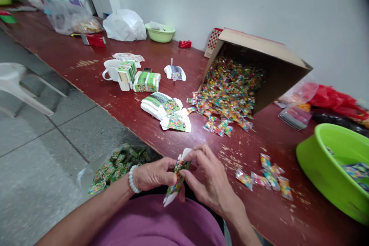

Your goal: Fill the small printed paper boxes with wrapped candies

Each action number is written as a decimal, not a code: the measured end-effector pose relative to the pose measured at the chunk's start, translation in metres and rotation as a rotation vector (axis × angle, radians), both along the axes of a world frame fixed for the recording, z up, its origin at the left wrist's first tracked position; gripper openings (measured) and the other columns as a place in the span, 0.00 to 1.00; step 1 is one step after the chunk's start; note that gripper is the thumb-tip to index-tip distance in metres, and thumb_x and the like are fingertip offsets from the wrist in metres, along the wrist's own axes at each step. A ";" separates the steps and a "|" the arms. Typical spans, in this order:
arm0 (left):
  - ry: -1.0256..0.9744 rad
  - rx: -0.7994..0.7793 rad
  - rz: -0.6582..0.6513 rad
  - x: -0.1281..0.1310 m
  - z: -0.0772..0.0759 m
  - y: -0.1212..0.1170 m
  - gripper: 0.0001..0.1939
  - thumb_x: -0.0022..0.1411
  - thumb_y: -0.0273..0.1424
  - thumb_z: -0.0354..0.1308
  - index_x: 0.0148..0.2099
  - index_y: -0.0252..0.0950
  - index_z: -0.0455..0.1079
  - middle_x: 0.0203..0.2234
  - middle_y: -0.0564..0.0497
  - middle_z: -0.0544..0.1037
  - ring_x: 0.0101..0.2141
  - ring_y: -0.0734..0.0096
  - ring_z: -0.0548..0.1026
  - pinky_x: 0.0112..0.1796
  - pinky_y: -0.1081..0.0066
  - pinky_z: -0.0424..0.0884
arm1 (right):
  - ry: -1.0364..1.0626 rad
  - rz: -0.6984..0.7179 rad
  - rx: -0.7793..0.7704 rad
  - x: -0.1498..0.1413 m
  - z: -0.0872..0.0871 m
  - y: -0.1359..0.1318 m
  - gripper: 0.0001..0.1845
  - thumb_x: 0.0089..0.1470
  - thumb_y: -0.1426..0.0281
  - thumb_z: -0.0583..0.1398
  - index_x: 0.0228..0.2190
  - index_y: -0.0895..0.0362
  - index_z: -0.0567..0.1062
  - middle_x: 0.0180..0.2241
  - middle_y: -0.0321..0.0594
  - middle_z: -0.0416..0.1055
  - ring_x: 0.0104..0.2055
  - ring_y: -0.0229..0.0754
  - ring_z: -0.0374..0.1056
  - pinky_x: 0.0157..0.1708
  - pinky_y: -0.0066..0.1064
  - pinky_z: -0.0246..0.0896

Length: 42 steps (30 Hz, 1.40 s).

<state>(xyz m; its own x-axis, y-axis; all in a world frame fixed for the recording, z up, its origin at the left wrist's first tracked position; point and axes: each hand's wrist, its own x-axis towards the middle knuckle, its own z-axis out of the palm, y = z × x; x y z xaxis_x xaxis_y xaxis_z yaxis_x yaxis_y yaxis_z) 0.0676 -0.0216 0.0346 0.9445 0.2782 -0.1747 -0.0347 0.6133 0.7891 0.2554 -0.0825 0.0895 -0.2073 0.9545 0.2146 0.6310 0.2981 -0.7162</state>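
Note:
A small printed carton (179, 173), green with colourful pictures, is held between my two hands at the table's edge, its white end flaps standing out. My left hand (157, 175), with a bead bracelet at the wrist, grips its side between thumb and fingers. At its upper end, the thumb and fingers of my right hand (209, 173) pinch the carton near a flap. Flat unfolded cartons (157, 103) lie stacked just beyond, with some loose ones (177, 121) in front. Several wrapped candy packets (269, 177) rest to the right of my right hand.
A tipped cardboard box (262, 46) spills many candy packets (230, 88) onto the red table (129, 123). At right stands a green basin (314, 161). Below left, a bag of filled cartons (115, 167) sits off the table. A white mug (111, 70) and banded carton bundles (147, 81) stand farther back.

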 end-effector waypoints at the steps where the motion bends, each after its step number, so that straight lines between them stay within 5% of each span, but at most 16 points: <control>1: 0.005 0.019 -0.013 0.000 0.001 0.001 0.31 0.47 0.52 0.70 0.44 0.30 0.77 0.27 0.46 0.81 0.26 0.64 0.77 0.30 0.70 0.70 | 0.003 0.007 -0.010 0.000 0.001 0.000 0.07 0.55 0.72 0.62 0.38 0.52 0.71 0.38 0.39 0.65 0.36 0.42 0.66 0.36 0.34 0.64; 4: 0.011 0.040 -0.012 0.001 0.002 0.002 0.30 0.48 0.52 0.69 0.41 0.30 0.77 0.24 0.47 0.80 0.24 0.66 0.75 0.28 0.71 0.69 | 0.035 0.027 -0.019 -0.002 0.002 -0.001 0.06 0.54 0.74 0.61 0.35 0.53 0.71 0.37 0.38 0.66 0.34 0.40 0.66 0.34 0.32 0.63; 8: 0.020 -0.043 0.150 0.002 0.004 0.004 0.23 0.53 0.49 0.67 0.33 0.31 0.75 0.23 0.50 0.76 0.23 0.73 0.71 0.27 0.74 0.66 | 0.140 0.179 -0.059 -0.008 -0.003 -0.007 0.06 0.55 0.76 0.60 0.31 0.53 0.71 0.33 0.36 0.69 0.29 0.36 0.66 0.30 0.28 0.62; 14: 0.003 0.053 0.043 0.004 0.017 0.010 0.32 0.47 0.53 0.69 0.41 0.29 0.77 0.27 0.45 0.80 0.24 0.70 0.74 0.30 0.72 0.67 | 0.201 -0.032 0.119 0.006 -0.004 -0.003 0.09 0.58 0.76 0.59 0.40 0.53 0.73 0.39 0.40 0.71 0.32 0.36 0.69 0.32 0.28 0.66; 19: 0.014 0.076 0.001 0.006 0.014 0.006 0.31 0.46 0.53 0.70 0.39 0.30 0.78 0.25 0.46 0.81 0.25 0.66 0.77 0.30 0.72 0.69 | 0.100 -0.006 0.109 0.008 -0.003 -0.002 0.12 0.59 0.77 0.58 0.44 0.55 0.72 0.42 0.42 0.69 0.29 0.34 0.68 0.31 0.28 0.66; 28: -0.026 -0.117 0.039 0.007 0.011 0.001 0.34 0.50 0.56 0.64 0.41 0.27 0.76 0.22 0.41 0.81 0.19 0.63 0.78 0.20 0.74 0.68 | 0.079 0.006 0.119 0.004 -0.010 -0.001 0.12 0.59 0.74 0.60 0.45 0.54 0.71 0.43 0.42 0.67 0.31 0.35 0.67 0.31 0.29 0.66; 36: -0.057 -0.094 0.014 0.010 0.012 0.001 0.32 0.51 0.55 0.65 0.40 0.27 0.77 0.23 0.42 0.81 0.19 0.63 0.78 0.19 0.74 0.67 | 0.177 -0.032 0.176 0.003 -0.013 -0.002 0.07 0.57 0.77 0.61 0.37 0.55 0.72 0.36 0.38 0.66 0.28 0.34 0.64 0.26 0.25 0.61; 42: -0.021 0.023 -0.029 0.008 0.012 0.003 0.29 0.51 0.51 0.67 0.43 0.31 0.76 0.33 0.43 0.82 0.21 0.68 0.78 0.22 0.74 0.68 | 0.110 0.041 0.057 0.008 0.000 0.001 0.10 0.50 0.82 0.61 0.27 0.56 0.69 0.25 0.32 0.65 0.25 0.33 0.62 0.26 0.24 0.54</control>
